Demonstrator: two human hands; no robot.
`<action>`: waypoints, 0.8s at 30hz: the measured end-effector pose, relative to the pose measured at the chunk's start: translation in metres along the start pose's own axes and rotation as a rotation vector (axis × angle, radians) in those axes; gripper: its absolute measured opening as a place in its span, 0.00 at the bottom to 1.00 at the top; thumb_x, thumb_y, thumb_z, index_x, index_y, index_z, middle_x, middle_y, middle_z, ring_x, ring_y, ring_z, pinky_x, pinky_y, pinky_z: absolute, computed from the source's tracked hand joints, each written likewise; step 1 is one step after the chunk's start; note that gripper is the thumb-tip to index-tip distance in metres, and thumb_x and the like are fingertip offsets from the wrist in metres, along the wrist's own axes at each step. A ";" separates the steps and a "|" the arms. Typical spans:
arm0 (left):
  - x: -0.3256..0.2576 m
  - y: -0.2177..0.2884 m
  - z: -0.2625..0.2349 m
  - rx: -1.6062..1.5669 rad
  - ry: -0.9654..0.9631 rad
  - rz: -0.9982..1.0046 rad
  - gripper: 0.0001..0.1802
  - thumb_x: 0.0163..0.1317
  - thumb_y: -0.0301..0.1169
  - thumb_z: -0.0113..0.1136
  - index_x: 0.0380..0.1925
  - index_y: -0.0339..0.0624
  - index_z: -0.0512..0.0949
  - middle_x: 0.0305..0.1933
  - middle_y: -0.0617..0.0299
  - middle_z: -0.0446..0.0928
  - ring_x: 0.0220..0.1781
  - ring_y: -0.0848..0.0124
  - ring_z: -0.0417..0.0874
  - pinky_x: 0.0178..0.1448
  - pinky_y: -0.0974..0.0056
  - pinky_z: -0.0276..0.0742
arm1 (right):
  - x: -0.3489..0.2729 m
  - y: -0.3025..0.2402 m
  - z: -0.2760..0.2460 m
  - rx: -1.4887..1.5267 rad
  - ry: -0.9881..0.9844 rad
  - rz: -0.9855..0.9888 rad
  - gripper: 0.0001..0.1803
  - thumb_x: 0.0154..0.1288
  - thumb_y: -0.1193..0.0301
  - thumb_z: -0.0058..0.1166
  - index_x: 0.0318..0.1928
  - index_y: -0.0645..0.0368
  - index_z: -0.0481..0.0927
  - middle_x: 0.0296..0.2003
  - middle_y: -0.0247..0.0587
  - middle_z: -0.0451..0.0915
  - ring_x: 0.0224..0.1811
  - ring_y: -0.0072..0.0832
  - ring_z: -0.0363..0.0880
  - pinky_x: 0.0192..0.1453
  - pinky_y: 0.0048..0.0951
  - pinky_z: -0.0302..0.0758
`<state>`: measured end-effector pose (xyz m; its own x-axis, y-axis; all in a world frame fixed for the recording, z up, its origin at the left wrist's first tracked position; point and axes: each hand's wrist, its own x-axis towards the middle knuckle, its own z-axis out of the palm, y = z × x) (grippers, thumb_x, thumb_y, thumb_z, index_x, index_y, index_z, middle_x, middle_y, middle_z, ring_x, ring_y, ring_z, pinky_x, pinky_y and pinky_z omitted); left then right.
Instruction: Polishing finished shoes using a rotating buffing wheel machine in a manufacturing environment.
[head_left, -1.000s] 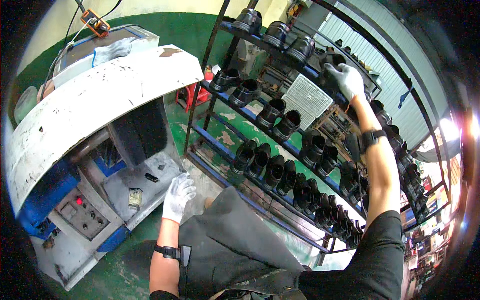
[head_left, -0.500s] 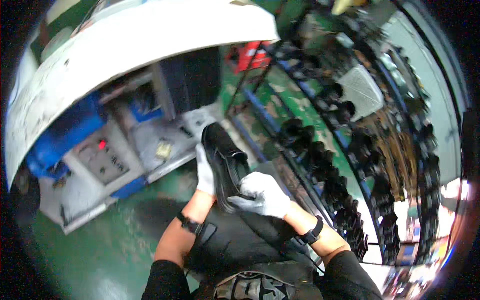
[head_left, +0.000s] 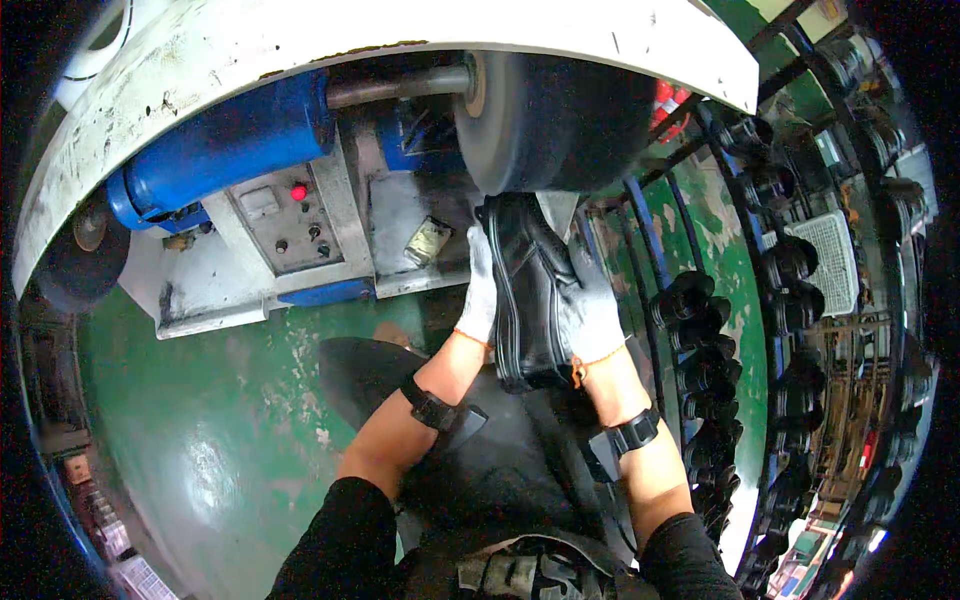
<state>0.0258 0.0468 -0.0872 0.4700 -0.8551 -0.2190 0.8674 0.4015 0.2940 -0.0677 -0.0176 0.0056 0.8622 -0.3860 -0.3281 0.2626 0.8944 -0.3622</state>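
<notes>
A black shoe [head_left: 528, 295] is held lengthwise between my two white-gloved hands, its far end up against the underside of a large dark buffing wheel [head_left: 575, 125]. Whether it touches the wheel, I cannot tell. My left hand [head_left: 482, 285] presses along the shoe's left edge beside the sole. Gripping the opposite side is my right hand [head_left: 592, 305], with its thumb over the upper. Both hands are closed on the shoe. The wheel sits on a metal shaft [head_left: 400, 86] that runs from a blue motor [head_left: 230, 150], under a white hood [head_left: 400, 25].
Left of the shoe stand a control panel [head_left: 290, 225] with a red button and a metal tray holding a small yellowish block [head_left: 429, 241]. Racks of black shoes [head_left: 705, 370] line the right side, with a white crate [head_left: 825, 262] among them. The floor [head_left: 230, 420] is green.
My hands have carried the shoe up to the buffing wheel. My right hand has shifted from the shoe's near end to its right side. The view has turned, bringing the wheel into sight.
</notes>
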 end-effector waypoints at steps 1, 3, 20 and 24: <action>0.006 0.000 -0.007 0.021 0.024 0.007 0.46 0.63 0.69 0.40 0.67 0.45 0.63 0.64 0.59 0.70 0.61 0.62 0.74 0.68 0.57 0.68 | 0.008 -0.001 -0.002 -0.019 -0.057 0.000 0.23 0.76 0.59 0.40 0.59 0.65 0.73 0.48 0.48 0.82 0.47 0.34 0.82 0.52 0.30 0.78; 0.016 0.003 -0.021 0.061 0.073 0.026 0.46 0.63 0.69 0.39 0.68 0.44 0.63 0.65 0.59 0.70 0.62 0.63 0.73 0.69 0.58 0.66 | 0.020 -0.001 -0.009 -0.034 -0.121 0.014 0.23 0.76 0.59 0.40 0.60 0.64 0.72 0.46 0.47 0.82 0.46 0.32 0.82 0.51 0.29 0.78; 0.060 0.086 0.003 0.337 0.370 0.301 0.35 0.68 0.59 0.47 0.62 0.43 0.69 0.56 0.59 0.77 0.52 0.63 0.80 0.58 0.59 0.76 | 0.118 -0.017 -0.051 -1.572 0.217 -0.465 0.14 0.64 0.74 0.43 0.45 0.66 0.80 0.42 0.44 0.82 0.43 0.33 0.79 0.51 0.27 0.73; 0.080 0.099 -0.038 0.359 0.211 0.419 0.33 0.74 0.51 0.40 0.71 0.42 0.57 0.73 0.61 0.60 0.72 0.69 0.61 0.73 0.66 0.55 | 0.128 -0.035 -0.108 -1.522 0.027 -0.327 0.14 0.62 0.76 0.44 0.44 0.67 0.80 0.38 0.44 0.83 0.41 0.33 0.79 0.51 0.29 0.73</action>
<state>0.1554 0.0309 -0.1108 0.8149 -0.5490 -0.1858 0.5086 0.5235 0.6836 -0.0131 -0.1232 -0.1180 0.8452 -0.5298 -0.0699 -0.2542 -0.2836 -0.9246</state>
